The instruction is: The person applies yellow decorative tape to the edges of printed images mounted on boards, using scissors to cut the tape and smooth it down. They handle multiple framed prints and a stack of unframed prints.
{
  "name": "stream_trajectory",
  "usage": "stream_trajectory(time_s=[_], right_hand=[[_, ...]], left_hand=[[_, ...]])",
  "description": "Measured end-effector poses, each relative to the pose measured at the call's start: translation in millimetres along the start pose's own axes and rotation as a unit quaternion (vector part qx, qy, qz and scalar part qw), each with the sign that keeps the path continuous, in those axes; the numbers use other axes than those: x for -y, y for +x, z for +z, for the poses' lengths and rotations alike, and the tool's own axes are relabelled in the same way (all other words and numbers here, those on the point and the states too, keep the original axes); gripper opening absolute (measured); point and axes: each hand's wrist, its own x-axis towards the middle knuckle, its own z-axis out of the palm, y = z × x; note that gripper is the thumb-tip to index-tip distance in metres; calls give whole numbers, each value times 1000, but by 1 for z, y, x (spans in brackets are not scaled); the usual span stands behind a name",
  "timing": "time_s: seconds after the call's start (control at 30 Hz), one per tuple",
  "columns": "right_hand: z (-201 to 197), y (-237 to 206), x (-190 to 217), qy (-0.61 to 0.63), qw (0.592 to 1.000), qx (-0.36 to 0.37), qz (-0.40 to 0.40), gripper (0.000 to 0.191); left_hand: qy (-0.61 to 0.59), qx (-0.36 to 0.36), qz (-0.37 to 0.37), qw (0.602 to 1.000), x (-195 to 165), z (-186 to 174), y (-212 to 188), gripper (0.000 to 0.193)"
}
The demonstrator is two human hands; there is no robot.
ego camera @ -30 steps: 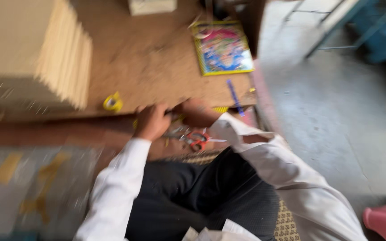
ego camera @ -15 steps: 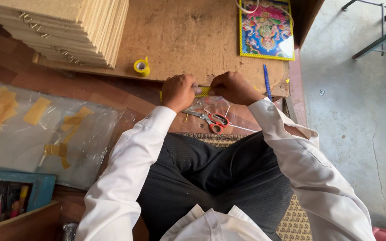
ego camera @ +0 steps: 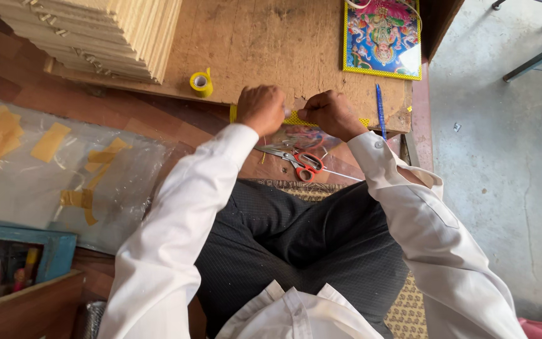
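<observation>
As I pinch a small yellow-edged piece point(ego camera: 296, 118) between my left hand point(ego camera: 261, 108) and right hand point(ego camera: 330, 114), both closed on it, scissors point(ego camera: 299, 162) lie just below within reach.

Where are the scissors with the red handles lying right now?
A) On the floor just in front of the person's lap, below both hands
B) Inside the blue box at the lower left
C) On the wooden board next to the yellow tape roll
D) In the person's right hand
A: the red-handled scissors lie on the floor by the lap, below the left hand and right hand, held by neither.
</observation>
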Motion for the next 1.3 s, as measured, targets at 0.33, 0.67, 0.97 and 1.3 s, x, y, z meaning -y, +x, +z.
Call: stream_trajectory(time_s=[0.33, 0.67, 0.97, 1.3], right_hand=[[-24, -14, -11, 7, 999, 15, 50, 31], [-75, -93, -54, 269, 946, -30, 181, 58], [-43, -76, -63, 493, 821, -124, 259, 21], [-30, -74, -88, 526, 787, -139, 291, 18]], left_hand=[[-73, 88, -36, 993, -1, 1, 11, 27], [-67, 46, -12, 997, -1, 5, 17, 25], [-76, 45, -35, 996, -5, 11, 17, 29], [-42, 125, -90, 987, -10, 12, 26, 28]])
